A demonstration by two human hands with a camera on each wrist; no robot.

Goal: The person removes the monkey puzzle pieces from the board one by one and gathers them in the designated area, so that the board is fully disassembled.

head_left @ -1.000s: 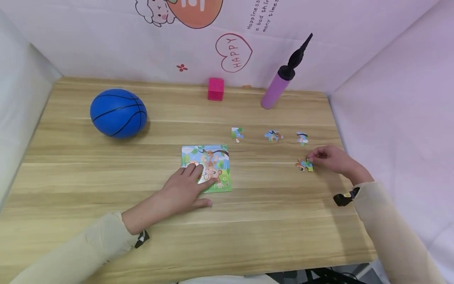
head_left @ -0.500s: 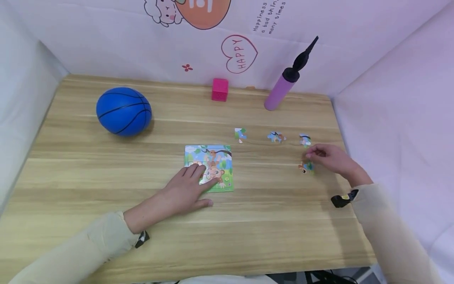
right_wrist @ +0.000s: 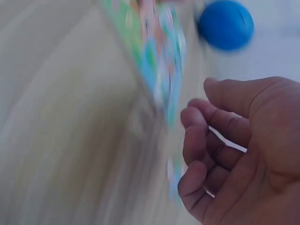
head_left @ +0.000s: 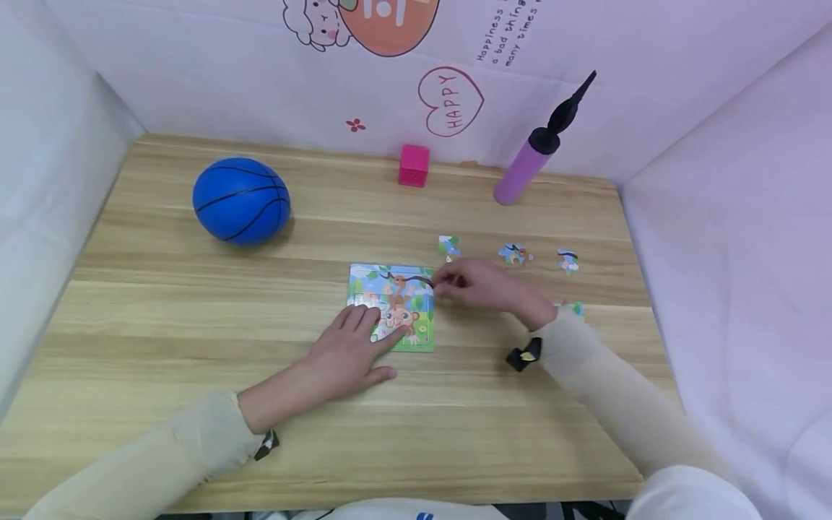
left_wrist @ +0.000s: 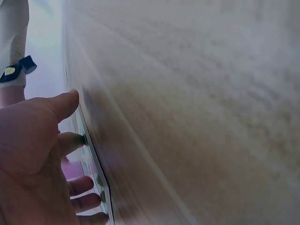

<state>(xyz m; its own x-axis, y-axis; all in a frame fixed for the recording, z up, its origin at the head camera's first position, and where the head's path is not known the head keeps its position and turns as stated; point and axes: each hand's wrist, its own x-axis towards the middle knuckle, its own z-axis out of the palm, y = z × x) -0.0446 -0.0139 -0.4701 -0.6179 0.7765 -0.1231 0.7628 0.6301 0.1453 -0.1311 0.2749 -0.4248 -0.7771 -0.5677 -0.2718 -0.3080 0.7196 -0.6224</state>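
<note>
A square jigsaw puzzle (head_left: 422, 310) with a cartoon monkey picture lies in a shallow board at the table's middle. My left hand (head_left: 347, 354) rests on its lower left part, fingers spread and straight, thumb off the near edge. In the left wrist view, the left fingertips (left_wrist: 98, 200) touch the board. At the puzzle's upper right edge is my right hand (head_left: 484, 289), fingers loosely curled. In the right wrist view, the right hand (right_wrist: 234, 145) has thumb and index finger slightly apart, and no piece shows between them. Blur hides whether it touches the board.
Loose jigsaw pieces lie to the right: one (head_left: 448, 247), another (head_left: 516, 253), a third (head_left: 568, 261), and one (head_left: 575, 309) partly hidden by the right sleeve. Behind stand a blue ball (head_left: 242, 202), a pink cube (head_left: 414, 166) and a purple hand pump (head_left: 523, 171).
My right hand has let go of the monkey-face piece at the right and moved left to the puzzle's edge. My left hand stays on the puzzle. The head view has shifted slightly.
</note>
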